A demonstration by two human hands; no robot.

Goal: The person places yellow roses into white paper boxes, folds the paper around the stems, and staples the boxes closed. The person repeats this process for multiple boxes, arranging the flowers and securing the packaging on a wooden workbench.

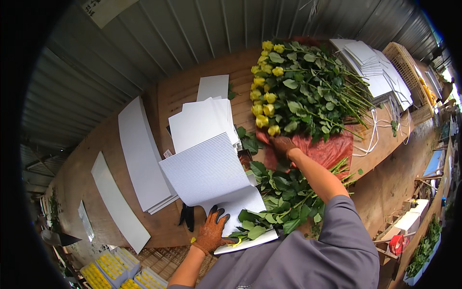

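My left hand (pixel 213 229), in an orange glove with dark fingertips, presses on a sheet of white corrugated paper (pixel 213 169) near the table's front edge. Its thumb lies by a yellow petal edge and the leaves of cut rose stems (pixel 285 202) resting on the paper. My right hand (pixel 283 146), gloved too, reaches to the lowest blooms of a large pile of yellow roses (pixel 269 97); whether it grips one cannot be told. Under that pile lies a red plastic sheet (pixel 325 150). Stacked white sheets (pixel 202 123) stand behind the corrugated paper.
Long white boards (pixel 144 155) lie on the wooden table (pixel 173 227) at left, beside a black object (pixel 187 216). White cards (pixel 375 72), white string (pixel 373 133) and a plastic crate (pixel 408 72) are at right. Boxes of wrapped yellow flowers (pixel 112 269) stand at lower left.
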